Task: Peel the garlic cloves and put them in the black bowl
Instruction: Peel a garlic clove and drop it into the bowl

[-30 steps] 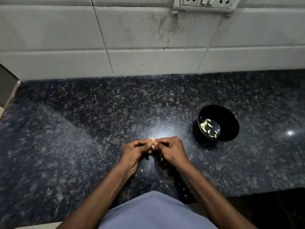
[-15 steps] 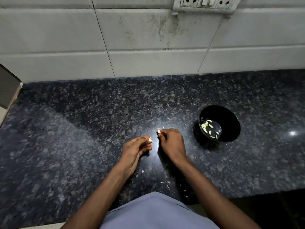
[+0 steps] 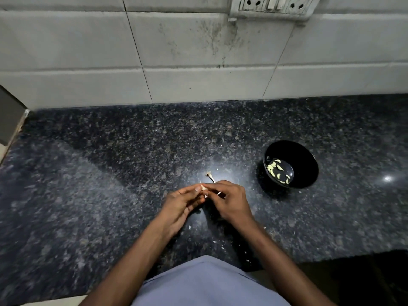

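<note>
- A garlic clove, pale and small, sits between the two hands over the middle of the dark speckled desk, pinched at the fingertips of both.
- The left hand has its thumb and fingers brought together on the clove's left end; the rest of its fingers lie fairly straight beneath.
- The right hand curls its fingers in toward the clove from the right side; a thin whitish strip of skin shows at its knuckles, though whether that strip is attached to the clove cannot be told.
- Just beyond the hands, a small dry stem piece lies on the desk in a bright patch of reflected light.
- Small white flecks of peel are scattered on the desk between the hands and the person's body.
- The black bowl stands on the desk to the right of the hands, apart from them, and holds a loose cluster of peeled cloves, pale yellow-green, on its left inner side.
- A blue-grey garment fills the bottom edge of the view.
- Behind the desk rises a white tiled wall, stained with dark marks, with a socket panel at its top.
</note>
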